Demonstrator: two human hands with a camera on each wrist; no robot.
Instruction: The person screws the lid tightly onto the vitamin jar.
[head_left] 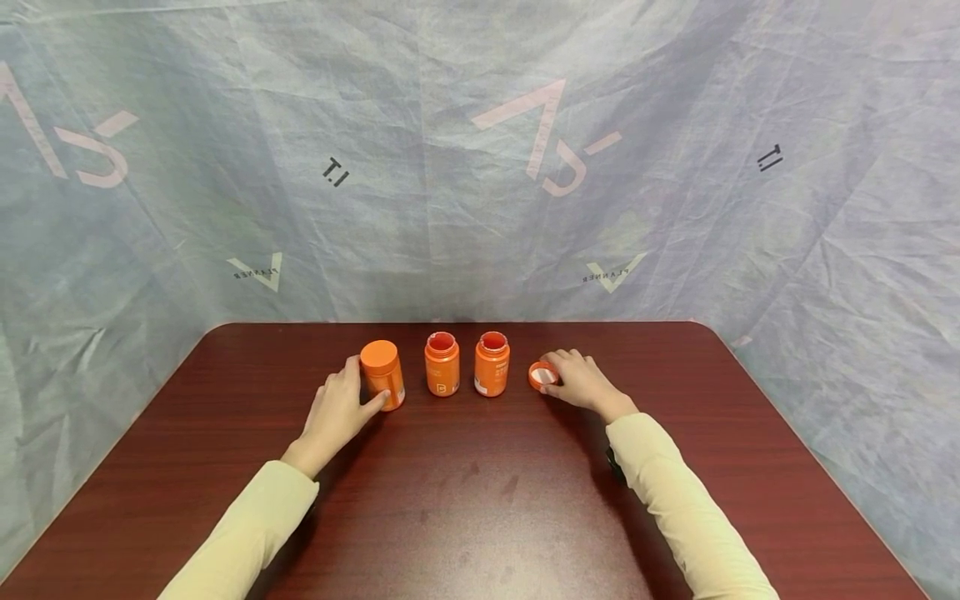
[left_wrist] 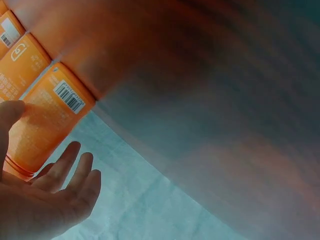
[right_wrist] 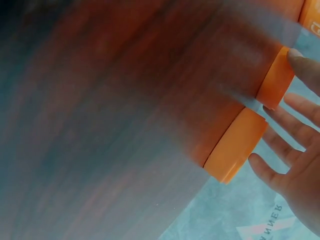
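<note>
The left hand [head_left: 335,410] grips an upright orange jar [head_left: 381,379], capped; the right hand [head_left: 581,380] pinches an upturned orange lid [head_left: 543,377].

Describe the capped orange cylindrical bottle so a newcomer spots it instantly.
Start with the dark-red wood-grained table and look near its far edge for two open orange cylindrical bottles. The capped bottle stands upright just left of that pair, in the head view. Unlike those neighbours, its mouth is covered by a round orange lid.

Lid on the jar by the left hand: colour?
Orange lid; shows best in the head view.
</note>
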